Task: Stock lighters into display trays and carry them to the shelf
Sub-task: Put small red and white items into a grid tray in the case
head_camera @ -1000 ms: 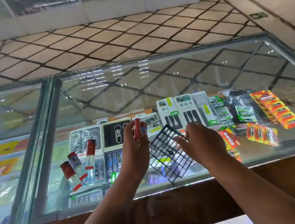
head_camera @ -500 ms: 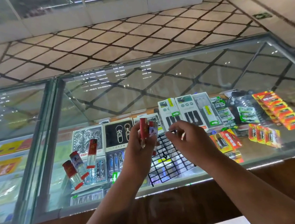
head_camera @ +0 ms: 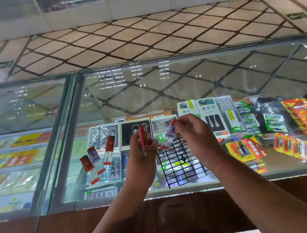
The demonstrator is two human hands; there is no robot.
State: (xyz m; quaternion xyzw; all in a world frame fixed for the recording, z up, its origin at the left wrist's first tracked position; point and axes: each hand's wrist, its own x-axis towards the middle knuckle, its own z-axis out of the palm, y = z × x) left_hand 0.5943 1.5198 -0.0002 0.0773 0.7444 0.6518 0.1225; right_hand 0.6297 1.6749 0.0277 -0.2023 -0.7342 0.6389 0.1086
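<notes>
While the tray (head_camera: 184, 172) rests on the glass counter (head_camera: 164, 88) at lower centre, both hands hover just above it, likely to slot lighters in; the left hand (head_camera: 142, 156) curls its fingers round an upright red lighter (head_camera: 143, 136); the right hand (head_camera: 195, 136) pinches a tilted pale lighter (head_camera: 168, 136); three more lighters (head_camera: 94, 162) stand at left.

Both hands over the glass counter (head_camera: 183, 85) now, left hand (head_camera: 143, 154) just left of right hand (head_camera: 196, 136). Left lighter (head_camera: 144, 137) in one, right lighter (head_camera: 169, 136) in the other, side by side and apart. Grid tray (head_camera: 182, 165) lies on the glass beneath them. Three standing lighters (head_camera: 95, 160) sit left of the tray. Inside the case, cable boxes (head_camera: 210, 117) far behind the hands, battery packs (head_camera: 292, 145) to the right. Wooden ledge (head_camera: 85, 231) along the near edge
</notes>
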